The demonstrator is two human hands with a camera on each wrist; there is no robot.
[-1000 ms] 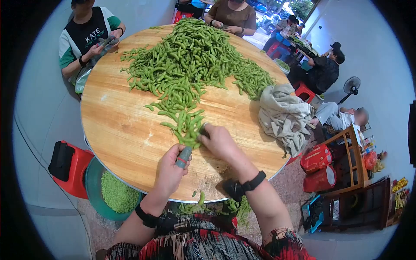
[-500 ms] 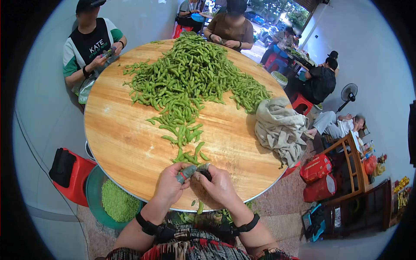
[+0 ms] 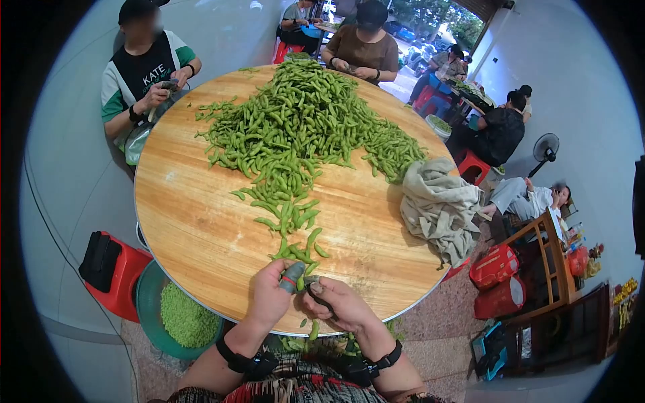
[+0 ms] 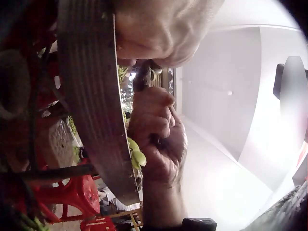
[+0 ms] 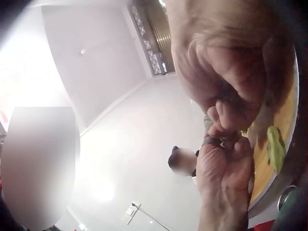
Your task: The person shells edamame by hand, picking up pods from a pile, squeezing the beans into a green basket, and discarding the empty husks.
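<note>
At the near table edge my left hand [image 3: 270,295] pinches a green soybean pod [image 3: 300,284] between thumb and fingers. A grey cover [image 3: 291,277] with a red band sits on the left thumb. My right hand [image 3: 344,307] is drawn up close beside it, fingers curled and fingertips at the pod. Its thumb has a grey cover, and a dark curved strip [image 3: 324,303] shows along its fingers; I cannot tell what that strip is. Loose pods [image 3: 308,250] lie just beyond both hands. In the left wrist view the right hand [image 4: 156,122] appears as a curled fist.
A large pod heap [image 3: 295,114] covers the far part of the round wooden table [image 3: 195,221]. A crumpled grey cloth [image 3: 440,208] lies at its right. Below left stands a green basin [image 3: 149,316] of shelled beans beside a red stool [image 3: 124,275]. People sit around the far side.
The right hand has come back from the pods at the table's middle to the left hand near the edge. Both hands now sit slightly lower in view, at one pod.
</note>
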